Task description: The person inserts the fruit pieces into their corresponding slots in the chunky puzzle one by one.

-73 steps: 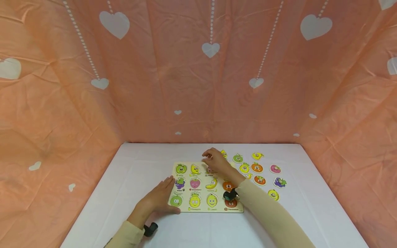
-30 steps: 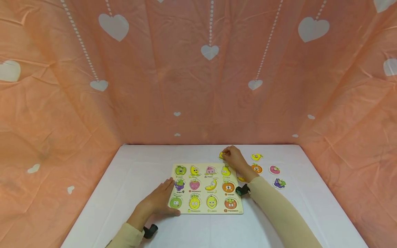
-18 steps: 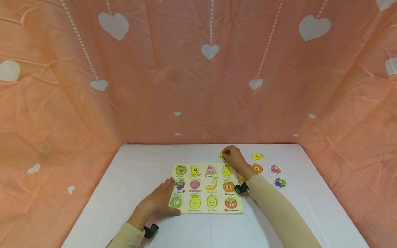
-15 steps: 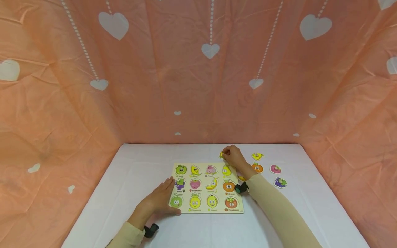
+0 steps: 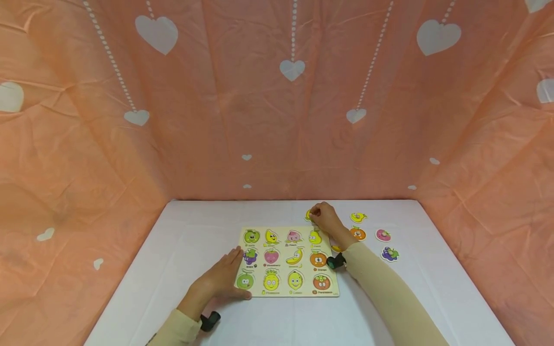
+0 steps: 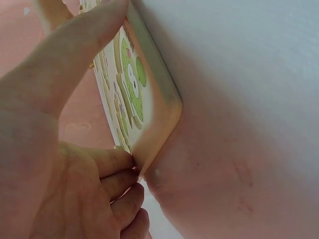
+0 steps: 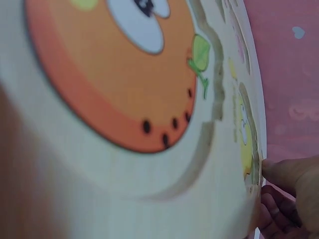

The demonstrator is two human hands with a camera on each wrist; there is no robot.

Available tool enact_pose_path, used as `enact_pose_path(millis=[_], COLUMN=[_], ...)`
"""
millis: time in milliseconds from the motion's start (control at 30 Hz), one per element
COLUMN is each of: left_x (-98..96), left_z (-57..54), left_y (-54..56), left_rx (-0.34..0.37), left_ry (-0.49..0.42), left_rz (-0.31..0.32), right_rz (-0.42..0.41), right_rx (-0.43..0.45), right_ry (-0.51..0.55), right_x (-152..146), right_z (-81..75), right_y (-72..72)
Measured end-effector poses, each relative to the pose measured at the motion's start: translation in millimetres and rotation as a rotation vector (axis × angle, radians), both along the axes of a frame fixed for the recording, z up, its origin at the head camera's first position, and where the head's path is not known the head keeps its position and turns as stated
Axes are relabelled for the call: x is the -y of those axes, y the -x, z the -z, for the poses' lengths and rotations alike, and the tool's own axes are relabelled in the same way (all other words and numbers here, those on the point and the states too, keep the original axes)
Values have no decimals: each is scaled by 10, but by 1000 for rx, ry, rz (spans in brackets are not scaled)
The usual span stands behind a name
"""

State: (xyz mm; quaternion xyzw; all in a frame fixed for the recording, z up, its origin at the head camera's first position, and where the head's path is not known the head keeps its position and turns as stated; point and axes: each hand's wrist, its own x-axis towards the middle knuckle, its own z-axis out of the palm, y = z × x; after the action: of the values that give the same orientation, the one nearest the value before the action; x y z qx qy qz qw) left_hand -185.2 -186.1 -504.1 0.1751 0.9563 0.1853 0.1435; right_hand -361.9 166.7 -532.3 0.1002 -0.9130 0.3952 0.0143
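1 board (image 5: 283, 276) w/ 12 fruit pics (image 5: 271, 257); 6 loose pcs (image 5: 358, 233) vis.; 2 hands (image 5: 220, 275) (image 5: 325, 218)

The head view looks forward and down across the table (image 5: 277, 324). Both wrist views look sideways along the board (image 5: 283, 273), shared by all three: left near a corner (image 6: 162, 112), right closest, at a printed orange (image 7: 114, 89).

On three sides of your flat white tabletop (image 5: 281, 322), creased peach-orange fabric walls (image 5: 259, 129) with pale grey heart-shaped prints (image 5: 292, 70).
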Motion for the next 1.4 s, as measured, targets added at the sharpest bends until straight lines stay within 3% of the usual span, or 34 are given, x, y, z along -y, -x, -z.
enact_pose_path(millis=[333, 567, 867, 1167, 1400], left_x=[-8, -3, -12, -16, -24], left_z=[-2, 11, 3, -8, -20], left_y=[-3, 8, 9, 7, -7], left_rx=[2, 1, 3, 6, 1], left_ry=[0, 7, 25, 31, 24], left_rz=[-6, -2, 1, 8, 6], right_rz=[23, 8, -32, -84, -114], right_rx=[20, -20, -8, -118, -142], right_ry=[34, 48, 150, 69, 57], right_x=[15, 52, 143, 283, 385], right_z=[21, -16, -86, -135, -139], right_y=[20, -9, -109, -166, -211])
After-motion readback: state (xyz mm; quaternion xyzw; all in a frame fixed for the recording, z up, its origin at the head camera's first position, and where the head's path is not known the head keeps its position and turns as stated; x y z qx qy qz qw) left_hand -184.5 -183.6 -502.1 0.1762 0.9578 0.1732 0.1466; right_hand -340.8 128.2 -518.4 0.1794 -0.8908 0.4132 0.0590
